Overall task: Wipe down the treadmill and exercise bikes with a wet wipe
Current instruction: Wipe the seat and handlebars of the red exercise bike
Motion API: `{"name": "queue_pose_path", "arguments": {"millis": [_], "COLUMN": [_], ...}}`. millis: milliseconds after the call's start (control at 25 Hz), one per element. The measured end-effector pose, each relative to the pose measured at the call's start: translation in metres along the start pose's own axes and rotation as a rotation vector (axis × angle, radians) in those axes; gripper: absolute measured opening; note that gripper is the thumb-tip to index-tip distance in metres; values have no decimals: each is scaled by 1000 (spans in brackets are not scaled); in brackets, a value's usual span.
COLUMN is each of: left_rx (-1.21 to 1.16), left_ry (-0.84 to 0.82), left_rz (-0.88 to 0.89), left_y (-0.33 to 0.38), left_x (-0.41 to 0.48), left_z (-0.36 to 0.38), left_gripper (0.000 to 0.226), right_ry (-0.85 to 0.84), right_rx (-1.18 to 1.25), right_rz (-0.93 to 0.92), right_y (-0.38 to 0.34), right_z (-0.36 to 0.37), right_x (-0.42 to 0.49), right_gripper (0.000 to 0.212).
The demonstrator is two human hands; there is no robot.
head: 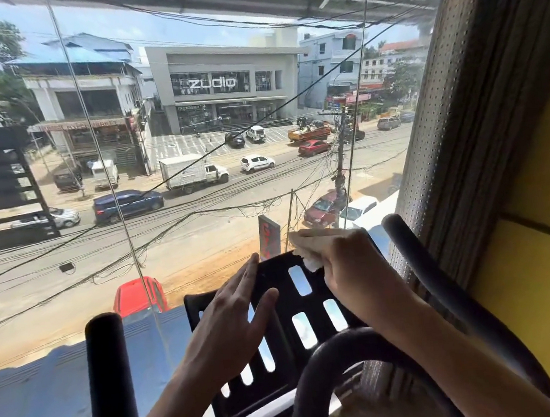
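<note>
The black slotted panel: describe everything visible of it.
The black slotted panel looks like hard plastic, a flat rectangle pierced by rows of rounded oblong slots. It stands tilted between the handlebars, before the window. The left hand lies flat on its left part; the right hand holds a white wipe over its top edge.

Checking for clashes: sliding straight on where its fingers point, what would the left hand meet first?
The left hand lies flat on the black slotted panel; sliding on, it would pass the top edge just left of the wipe, then probably the window glass; depth is unclear.
</note>
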State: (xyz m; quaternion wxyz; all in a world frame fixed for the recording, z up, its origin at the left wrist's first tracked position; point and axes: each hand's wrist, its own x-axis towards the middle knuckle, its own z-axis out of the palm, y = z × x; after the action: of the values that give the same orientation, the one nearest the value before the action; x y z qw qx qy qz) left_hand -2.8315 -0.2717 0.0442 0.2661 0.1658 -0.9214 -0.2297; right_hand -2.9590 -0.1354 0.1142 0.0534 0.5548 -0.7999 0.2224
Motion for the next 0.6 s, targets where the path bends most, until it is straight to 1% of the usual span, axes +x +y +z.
{"name": "queue_pose_path", "arguments": {"millis": [80, 120, 160, 200, 280, 320, 440, 600], "left_rx": [2, 5, 6, 6, 1, -2, 1, -5], "left_ry": [4, 5, 6, 9, 7, 5, 10, 20], "left_rz": [-3, -3, -1, -2, -5, -2, 6, 16], "left_y": [-1, -2, -2, -1, 0, 0, -2, -3], "left_x": [0, -1, 0, 0, 0, 0, 1, 0], "left_z": [0, 0, 0, 0, 0, 0, 0, 1], "left_gripper": [78, 78, 78, 78, 79, 80, 83, 84], "right_ry": [-80, -121, -123, -103, -73, -79, -200, -321], "right_rx": [-104, -140, -167, -185, -239, -268, -291, -323], "right_rz": [-57, -60, -56, -50, -5, 23, 80, 137], "right_y": [-6, -10, -12, -13, -21, -27, -39, -48], "right_z": [12, 15, 14, 13, 8, 7, 2, -9], "right_x": [9, 9, 7, 5, -2, -7, -23, -36], "right_gripper": [58, 66, 67, 64, 48, 44, 38, 18]}}
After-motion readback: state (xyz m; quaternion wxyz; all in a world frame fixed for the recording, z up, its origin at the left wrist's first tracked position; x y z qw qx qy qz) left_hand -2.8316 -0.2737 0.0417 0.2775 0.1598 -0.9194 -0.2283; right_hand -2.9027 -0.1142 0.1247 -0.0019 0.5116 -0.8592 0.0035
